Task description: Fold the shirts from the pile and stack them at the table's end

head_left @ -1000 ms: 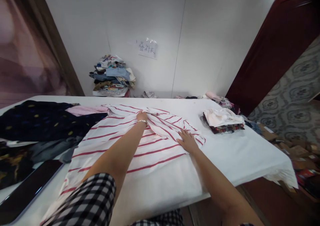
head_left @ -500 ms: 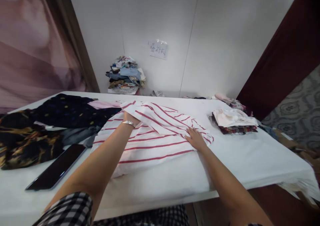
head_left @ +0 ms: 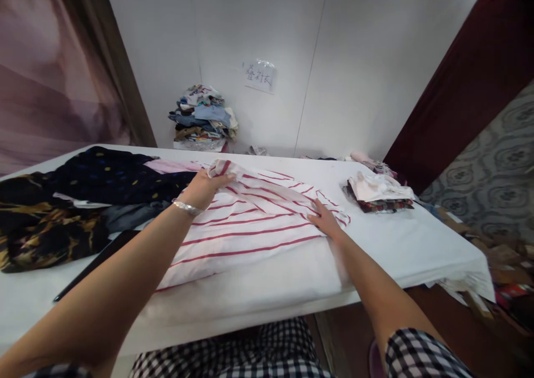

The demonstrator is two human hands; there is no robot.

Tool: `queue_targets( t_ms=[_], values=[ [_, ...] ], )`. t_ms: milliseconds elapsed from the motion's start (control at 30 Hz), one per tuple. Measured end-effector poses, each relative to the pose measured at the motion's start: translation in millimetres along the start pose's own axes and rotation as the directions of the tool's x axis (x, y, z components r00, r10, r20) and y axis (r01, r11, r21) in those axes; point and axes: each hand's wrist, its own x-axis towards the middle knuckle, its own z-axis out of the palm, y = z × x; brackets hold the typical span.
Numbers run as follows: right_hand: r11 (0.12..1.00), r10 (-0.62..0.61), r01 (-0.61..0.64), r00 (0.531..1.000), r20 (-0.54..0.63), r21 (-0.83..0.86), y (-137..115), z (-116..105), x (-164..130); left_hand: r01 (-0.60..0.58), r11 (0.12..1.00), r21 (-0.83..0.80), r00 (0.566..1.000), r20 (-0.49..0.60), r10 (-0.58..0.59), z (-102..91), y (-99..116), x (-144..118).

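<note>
We are leaning over a white-covered table (head_left: 400,255), working with bare hands. Our left hand (head_left: 202,187), a silver bracelet (head_left: 186,207) at its wrist, is closing its fingers on a bunched fold of a white cotton shirt with thin red stripes (head_left: 246,233), pinching the far left edge of the cloth just above the table. Our right hand (head_left: 325,222) is lying open and flat, palm down, pressing the right side of the same shirt against the table.

The shirt is lying spread in the middle of the table, directly in front of us, its near part smooth and its far part rumpled into folds between the two hands.

To do this fold well, we judge that the flat hand should be holding the crease line steady while the gripping hand is carrying its edge across evenly, keeping the stripes parallel so that no wrinkle gets trapped underneath.

To the left, touching the shirt, a heap of dark blue and black patterned garments (head_left: 83,200) is lying, with a pale pink cloth (head_left: 171,165) beside it and a flat black slab (head_left: 95,264) nearer us. To the right, well apart, a small stack of folded clothes (head_left: 377,191) is sitting. A pile of mixed clothes (head_left: 202,119) is resting against the white wall (head_left: 354,60), below a paper sign (head_left: 259,76).
</note>
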Motion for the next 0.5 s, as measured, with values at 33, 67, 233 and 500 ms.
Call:
queue_targets(
  t_ms=[33, 67, 233, 500],
  values=[
    [0.997, 0.02, -0.017, 0.999, -0.04, 0.073, 2.7, 0.2, -0.6, -0.078, 0.987, 0.14, 0.985, 0.163, 0.055, 4.9, 10.2, -11.7],
    [0.991, 0.047, -0.037, 0.996, -0.076, 0.13, 5.3, 0.2, -0.9, -0.17, 0.951, 0.257, 0.936, 0.343, 0.074, 8.4, 19.1, -24.3],
    [0.998, 0.041, -0.033, 0.985, -0.166, 0.055, 10.0, -3.3, 1.4, -0.554, 0.714, 0.428, 0.508, 0.853, -0.118, -2.0, 25.8, -76.9],
    [0.996, -0.062, 0.039, 0.956, -0.288, -0.086, -7.2, -10.8, 3.2, -0.724, 0.359, 0.589, 0.584, 0.8, -0.134, -68.4, -8.4, -71.8]
  ],
)
